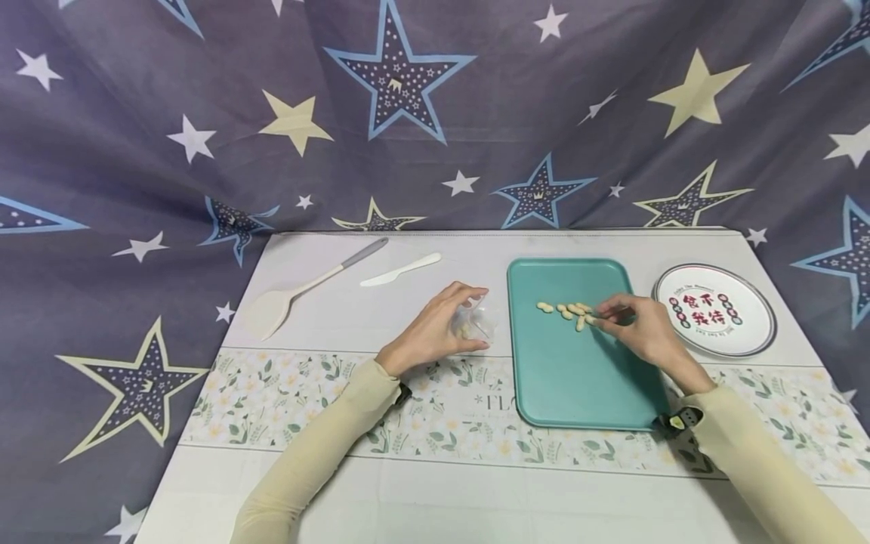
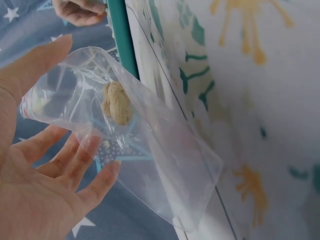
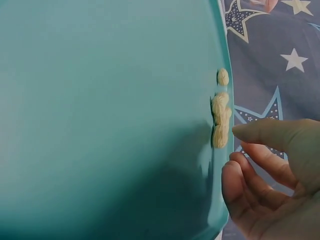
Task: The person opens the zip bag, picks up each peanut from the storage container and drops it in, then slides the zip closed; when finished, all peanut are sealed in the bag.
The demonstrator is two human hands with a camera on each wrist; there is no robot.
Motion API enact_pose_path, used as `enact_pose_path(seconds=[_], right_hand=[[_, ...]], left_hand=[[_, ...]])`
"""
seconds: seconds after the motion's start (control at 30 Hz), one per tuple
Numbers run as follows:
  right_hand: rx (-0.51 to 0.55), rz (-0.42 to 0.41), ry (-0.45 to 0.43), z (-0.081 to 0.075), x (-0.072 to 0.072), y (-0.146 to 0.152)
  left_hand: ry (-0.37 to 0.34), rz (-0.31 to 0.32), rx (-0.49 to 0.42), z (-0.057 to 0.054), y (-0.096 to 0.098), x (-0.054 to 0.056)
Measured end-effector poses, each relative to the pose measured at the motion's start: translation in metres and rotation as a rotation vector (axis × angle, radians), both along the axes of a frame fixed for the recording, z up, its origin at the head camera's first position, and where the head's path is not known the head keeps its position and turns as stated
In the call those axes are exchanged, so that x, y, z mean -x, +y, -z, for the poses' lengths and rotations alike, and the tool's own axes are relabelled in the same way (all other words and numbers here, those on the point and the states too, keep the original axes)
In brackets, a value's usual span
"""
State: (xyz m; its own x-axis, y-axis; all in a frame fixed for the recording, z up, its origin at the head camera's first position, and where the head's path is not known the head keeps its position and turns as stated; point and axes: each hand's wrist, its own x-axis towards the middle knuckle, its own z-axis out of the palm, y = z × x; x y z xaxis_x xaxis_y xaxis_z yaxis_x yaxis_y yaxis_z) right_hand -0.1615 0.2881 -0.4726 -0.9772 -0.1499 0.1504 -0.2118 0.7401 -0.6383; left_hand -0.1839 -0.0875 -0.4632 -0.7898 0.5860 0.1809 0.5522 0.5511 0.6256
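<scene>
My left hand (image 1: 438, 321) holds a clear plastic bag (image 2: 165, 170) by its mouth, thumb on one side and fingers on the other. Peanuts in their shells (image 2: 119, 103) lie inside the bag. Over the teal tray (image 1: 571, 385), my right hand (image 1: 639, 325) reaches down to a small group of peanuts (image 1: 567, 311), fingertips right at them. In the right wrist view its thumb and fingers stand apart beside the peanuts (image 3: 220, 120), with nothing seen between them.
Right of the tray stands a white plate (image 1: 714, 310) with a dark rim and red characters. At the back left lie a large spoon (image 1: 299, 291) with a grey handle and a white plastic knife (image 1: 401, 270). A star-patterned curtain (image 1: 435, 113) hangs behind the table.
</scene>
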Motion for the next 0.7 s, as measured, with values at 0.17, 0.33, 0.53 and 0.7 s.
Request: enact_pose_path(seconds=[0.17, 0.33, 0.53, 0.7], right_hand=[[-0.016, -0.012, -0.013, 0.0032, 0.0021, 0.0024], [-0.042, -0.027, -0.065, 0.0052, 0.0047, 0.0022], [-0.064, -0.03, -0.088, 0.0046, 0.0073, -0.002], [-0.054, -0.044, -0.086, 0.004, 0.0077, -0.0044]], left_hand=[[-0.011, 0.0, 0.002, 0.0004, 0.0005, -0.0004], [-0.019, 0.006, -0.001, 0.0003, 0.0004, -0.0003], [-0.017, 0.004, 0.002, 0.0002, 0.0004, 0.0001], [-0.017, 0.008, -0.007, 0.001, 0.0003, 0.0]])
